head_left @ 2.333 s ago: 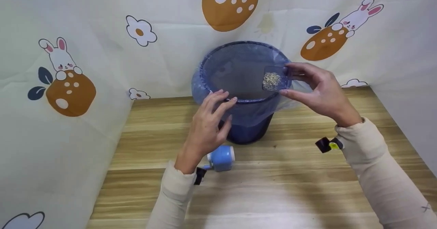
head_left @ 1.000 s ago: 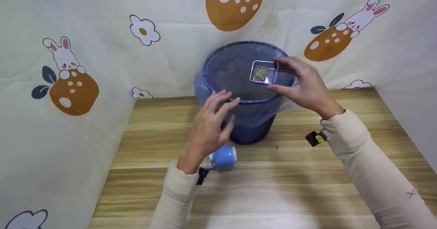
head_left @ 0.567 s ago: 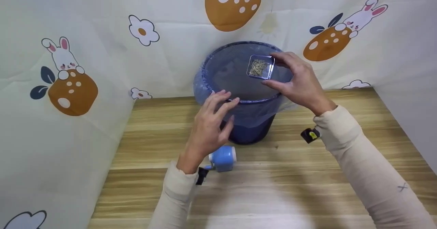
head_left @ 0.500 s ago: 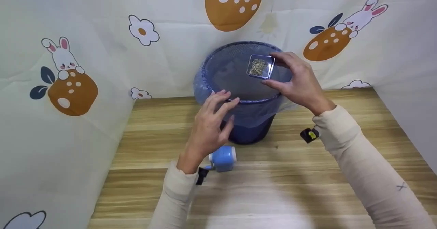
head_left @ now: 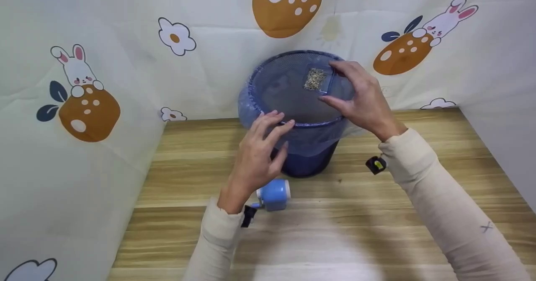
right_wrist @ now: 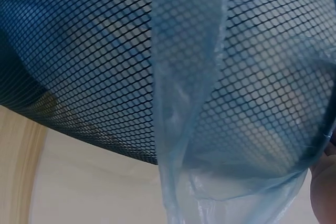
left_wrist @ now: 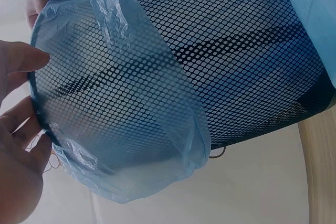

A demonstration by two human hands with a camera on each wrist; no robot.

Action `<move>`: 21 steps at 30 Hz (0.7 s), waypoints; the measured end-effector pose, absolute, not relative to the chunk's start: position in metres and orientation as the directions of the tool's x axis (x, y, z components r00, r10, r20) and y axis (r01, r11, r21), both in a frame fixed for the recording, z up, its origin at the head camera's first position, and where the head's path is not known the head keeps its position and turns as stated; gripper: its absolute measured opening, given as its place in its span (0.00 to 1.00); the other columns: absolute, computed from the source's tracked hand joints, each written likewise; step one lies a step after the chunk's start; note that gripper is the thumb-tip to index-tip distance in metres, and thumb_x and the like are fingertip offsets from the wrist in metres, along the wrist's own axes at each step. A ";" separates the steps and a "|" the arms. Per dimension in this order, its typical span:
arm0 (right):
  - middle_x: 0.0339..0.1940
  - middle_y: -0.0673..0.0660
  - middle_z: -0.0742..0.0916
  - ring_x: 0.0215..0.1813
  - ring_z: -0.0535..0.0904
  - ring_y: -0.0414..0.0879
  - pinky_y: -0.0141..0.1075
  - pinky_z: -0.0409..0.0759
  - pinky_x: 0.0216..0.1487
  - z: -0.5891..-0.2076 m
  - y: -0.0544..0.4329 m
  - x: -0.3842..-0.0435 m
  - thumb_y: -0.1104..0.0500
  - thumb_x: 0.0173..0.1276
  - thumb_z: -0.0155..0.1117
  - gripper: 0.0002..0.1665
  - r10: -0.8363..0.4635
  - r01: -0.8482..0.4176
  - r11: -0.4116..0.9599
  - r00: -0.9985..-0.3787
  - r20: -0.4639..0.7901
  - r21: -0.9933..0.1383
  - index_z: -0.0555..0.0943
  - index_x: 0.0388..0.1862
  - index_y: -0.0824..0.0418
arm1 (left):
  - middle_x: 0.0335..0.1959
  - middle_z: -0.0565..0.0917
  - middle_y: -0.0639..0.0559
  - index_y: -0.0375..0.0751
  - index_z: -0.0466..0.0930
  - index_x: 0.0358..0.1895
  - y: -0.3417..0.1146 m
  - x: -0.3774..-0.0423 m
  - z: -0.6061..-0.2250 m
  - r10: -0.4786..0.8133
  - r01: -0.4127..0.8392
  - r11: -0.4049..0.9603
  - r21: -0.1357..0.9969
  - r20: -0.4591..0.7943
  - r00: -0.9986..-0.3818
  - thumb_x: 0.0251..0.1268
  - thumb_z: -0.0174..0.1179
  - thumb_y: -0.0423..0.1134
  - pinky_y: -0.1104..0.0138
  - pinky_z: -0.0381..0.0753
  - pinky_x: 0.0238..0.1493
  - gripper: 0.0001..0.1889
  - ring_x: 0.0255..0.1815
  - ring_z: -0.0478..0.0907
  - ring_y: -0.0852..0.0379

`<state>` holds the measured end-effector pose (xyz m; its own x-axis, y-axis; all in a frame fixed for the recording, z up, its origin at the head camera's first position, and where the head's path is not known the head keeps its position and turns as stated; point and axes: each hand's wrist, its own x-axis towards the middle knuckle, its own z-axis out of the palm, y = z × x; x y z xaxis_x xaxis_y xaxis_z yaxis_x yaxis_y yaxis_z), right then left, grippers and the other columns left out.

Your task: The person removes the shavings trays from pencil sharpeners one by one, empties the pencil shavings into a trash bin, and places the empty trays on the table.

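In the head view my right hand (head_left: 366, 99) pinches a small clear shavings drawer (head_left: 328, 82) between thumb and fingers, over the bin's mouth. Pale, flaky shavings (head_left: 315, 79) lie heaped in its left part. Beneath it stands a dark blue mesh wastebasket (head_left: 307, 163), lined with a thin blue plastic bag (head_left: 310, 140) folded over the rim. My left hand (head_left: 255, 155) rests its spread fingertips on the near rim; the left wrist view shows these fingers (left_wrist: 29, 59) touching the bagged edge. The right wrist view mostly shows mesh and bag, with the drawer hidden.
A blue crank pencil sharpener (head_left: 274, 194) is on the wooden table (head_left: 356, 230), right beside my left wrist and in front of the wastebasket. White cloth walls (head_left: 201, 80) printed with rabbits and flowers enclose the back and sides.
My right hand has carried the drawer from the wastebasket's right rim leftward and slightly back over the opening, changing its tilt. The left hand has stayed on the rim.
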<state>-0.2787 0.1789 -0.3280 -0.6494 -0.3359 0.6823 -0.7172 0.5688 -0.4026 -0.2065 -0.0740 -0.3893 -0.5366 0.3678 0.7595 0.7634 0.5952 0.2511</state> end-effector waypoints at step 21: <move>0.63 0.66 0.77 0.66 0.74 0.56 0.45 0.72 0.69 -0.329 0.178 -0.276 0.60 0.60 0.75 0.39 -0.364 -0.720 0.626 -0.610 0.704 -0.301 0.71 0.68 0.68 | 0.62 0.76 0.41 0.43 0.79 0.61 -0.073 -0.207 -0.390 0.363 0.760 0.598 0.255 0.759 -0.541 0.62 0.63 0.31 0.55 0.61 0.75 0.22 0.69 0.69 0.46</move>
<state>-0.2757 0.1777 -0.3293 -0.6102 -0.3641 0.7037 -0.7199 0.6256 -0.3006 -0.2068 -0.0730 -0.3897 -0.5408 0.3633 0.7586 0.7596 0.5983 0.2550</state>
